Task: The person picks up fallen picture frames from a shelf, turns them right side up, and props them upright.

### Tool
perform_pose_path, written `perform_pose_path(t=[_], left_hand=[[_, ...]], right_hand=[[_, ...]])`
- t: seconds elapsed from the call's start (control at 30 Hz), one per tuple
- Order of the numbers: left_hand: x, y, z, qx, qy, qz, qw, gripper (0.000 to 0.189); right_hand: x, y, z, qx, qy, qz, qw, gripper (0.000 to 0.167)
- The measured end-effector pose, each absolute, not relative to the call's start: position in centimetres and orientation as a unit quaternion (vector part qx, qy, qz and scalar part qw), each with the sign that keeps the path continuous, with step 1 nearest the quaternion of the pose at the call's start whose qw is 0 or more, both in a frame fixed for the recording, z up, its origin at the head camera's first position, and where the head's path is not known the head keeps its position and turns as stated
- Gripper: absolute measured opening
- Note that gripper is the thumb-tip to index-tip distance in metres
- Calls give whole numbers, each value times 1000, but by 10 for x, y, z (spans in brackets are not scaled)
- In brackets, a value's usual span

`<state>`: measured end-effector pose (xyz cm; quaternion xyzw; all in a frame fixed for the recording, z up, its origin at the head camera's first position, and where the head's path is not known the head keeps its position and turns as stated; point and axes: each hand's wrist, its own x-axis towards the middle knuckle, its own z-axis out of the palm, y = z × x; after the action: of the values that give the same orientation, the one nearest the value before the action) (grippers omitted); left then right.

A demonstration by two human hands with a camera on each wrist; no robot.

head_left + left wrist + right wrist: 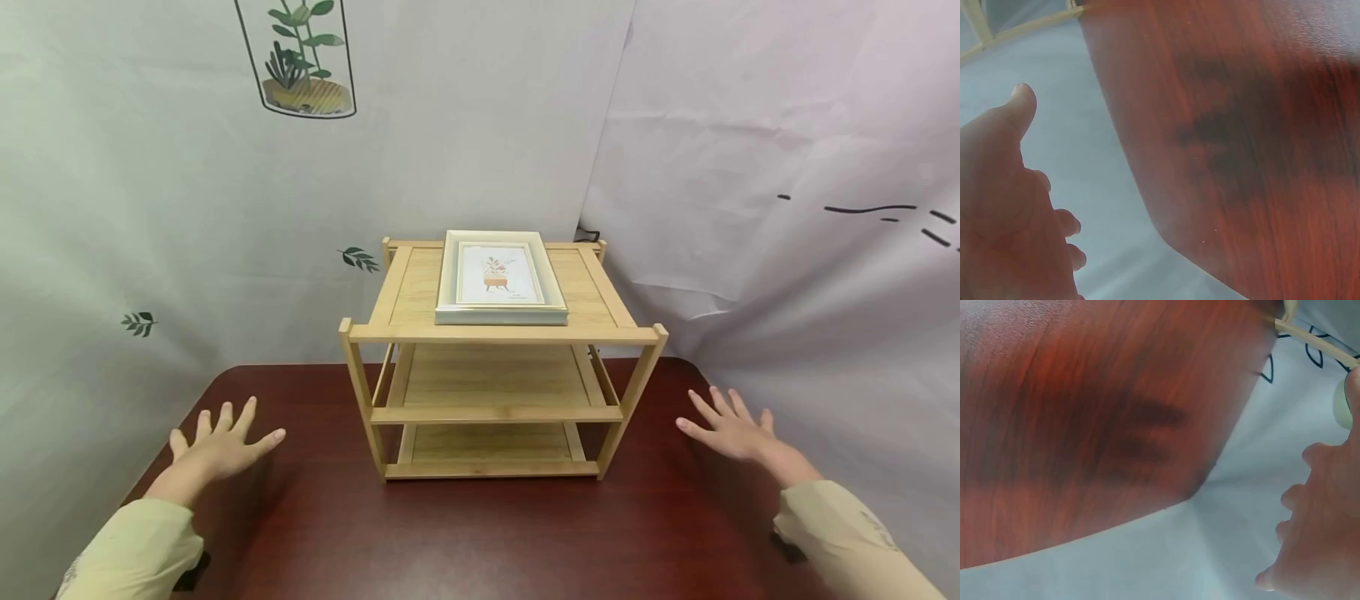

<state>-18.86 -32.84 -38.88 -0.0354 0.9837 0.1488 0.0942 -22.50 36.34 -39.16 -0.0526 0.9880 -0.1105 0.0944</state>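
Note:
A light wooden three-tier shelf [506,415] stands upright in the middle of the dark red table. On its top board lies a cream and silver picture frame [501,314], face up, showing a plant in an orange pot. To the left of the shelf, my left hand [217,450] hovers over the table with fingers spread and nothing held. My right hand [731,429] mirrors it on the other side, fingers spread, holding nothing. Both hands are apart from the shelf. The wrist views show the left hand [1004,200] and the right hand [1322,525] above the table's edges, casting shadows.
The dark red wooden table [480,542] has cut corners at the back. White cloth [487,125] with printed plants and leaves hangs behind and along both sides. A small black item [587,235] shows behind the shelf's right rear corner. Two lower shelf boards are bare.

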Motion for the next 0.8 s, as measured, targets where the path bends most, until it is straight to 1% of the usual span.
perform_pose_path(t=[0.2, 0.33, 0.43, 0.5, 0.6, 0.8], left_hand=[[-190, -327, -378, -34, 981, 162, 98, 101], [-191, -327, -365, -28, 980, 167, 105, 100], [-194, -326, -353, -21, 982, 162, 96, 97], [-197, -324, -344, -15, 985, 155, 76, 93], [-200, -319, -328, -9, 989, 146, 31, 84], [-202, -300, -296, -23, 979, 185, -82, 65]], right_hand=[[-223, 362, -376, -65, 988, -111, 85, 76], [-222, 359, -358, -73, 988, -111, 74, 74], [-222, 356, -342, -78, 989, -110, 63, 73], [-223, 353, -330, -83, 989, -108, 52, 72], [-224, 349, -313, -92, 990, -106, 25, 70], [-230, 336, -281, -129, 979, -145, -55, 62]])
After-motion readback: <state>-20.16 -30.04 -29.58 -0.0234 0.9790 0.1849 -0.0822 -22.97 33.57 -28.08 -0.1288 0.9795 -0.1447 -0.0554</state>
